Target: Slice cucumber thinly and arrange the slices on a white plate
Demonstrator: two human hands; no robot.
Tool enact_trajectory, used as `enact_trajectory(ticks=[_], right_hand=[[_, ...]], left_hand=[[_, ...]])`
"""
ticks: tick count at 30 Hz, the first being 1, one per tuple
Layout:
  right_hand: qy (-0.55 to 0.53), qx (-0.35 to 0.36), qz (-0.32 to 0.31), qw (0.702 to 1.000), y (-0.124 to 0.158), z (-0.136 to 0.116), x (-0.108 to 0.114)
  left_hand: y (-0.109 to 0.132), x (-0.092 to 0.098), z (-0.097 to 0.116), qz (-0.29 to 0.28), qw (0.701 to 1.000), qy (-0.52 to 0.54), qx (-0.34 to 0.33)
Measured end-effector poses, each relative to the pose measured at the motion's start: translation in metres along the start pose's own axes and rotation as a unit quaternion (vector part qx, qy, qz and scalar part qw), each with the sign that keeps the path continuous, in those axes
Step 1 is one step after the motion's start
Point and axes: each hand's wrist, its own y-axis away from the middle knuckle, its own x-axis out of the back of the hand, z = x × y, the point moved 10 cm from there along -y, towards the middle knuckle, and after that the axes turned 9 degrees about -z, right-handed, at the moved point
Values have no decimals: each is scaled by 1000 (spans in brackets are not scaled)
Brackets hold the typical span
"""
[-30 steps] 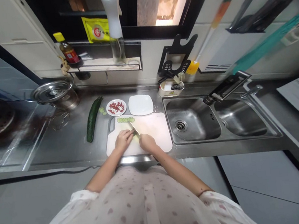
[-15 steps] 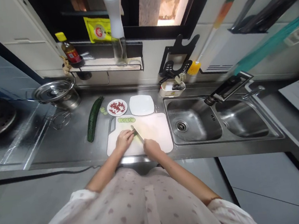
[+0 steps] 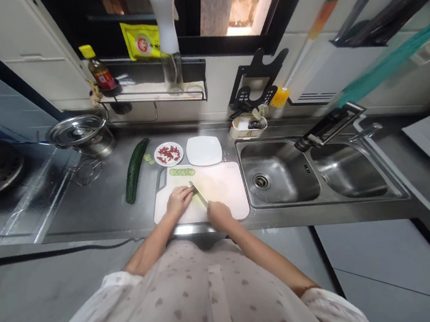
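A white cutting board (image 3: 221, 183) lies on the steel counter in front of me. My right hand (image 3: 219, 214) is closed on the handle of a knife (image 3: 198, 193), whose blade points away across the board. My left hand (image 3: 178, 199) has its fingers curled down on a pale green cucumber piece, mostly hidden, just left of the blade. A row of cucumber slices (image 3: 182, 172) lies along the board's far edge.
A whole cucumber (image 3: 134, 168) lies left of the board, with a small plate of red bits (image 3: 168, 153) and a bare white plate (image 3: 203, 150) behind it. A double sink (image 3: 279, 174) is to the right, a lidded pot (image 3: 80, 133) at the far left.
My right hand has drawn the knife back toward me by a little over the second. The left hand stays on the cucumber piece.
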Motion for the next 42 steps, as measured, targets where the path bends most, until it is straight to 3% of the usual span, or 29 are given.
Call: enact_trajectory(ticks=[5,15,24,34,42], right_hand=[[2,1,4,1000,3,2,-2],[-6,10,10,1000,-21,-15,11],[1,12,13,1000,-4,1,-6],[-12,10,9,1000,-14,-9,7],[-17,6,-13,1000,-8,2,-6]], left_hand=[[0,0,0,3,1000,2,-2],[1,2,2,2,1000,5,0],[1,0,0,6,1000,7,4],[0,1,2,4,1000,4,-3],[1,1,1,9,1000,7,2]])
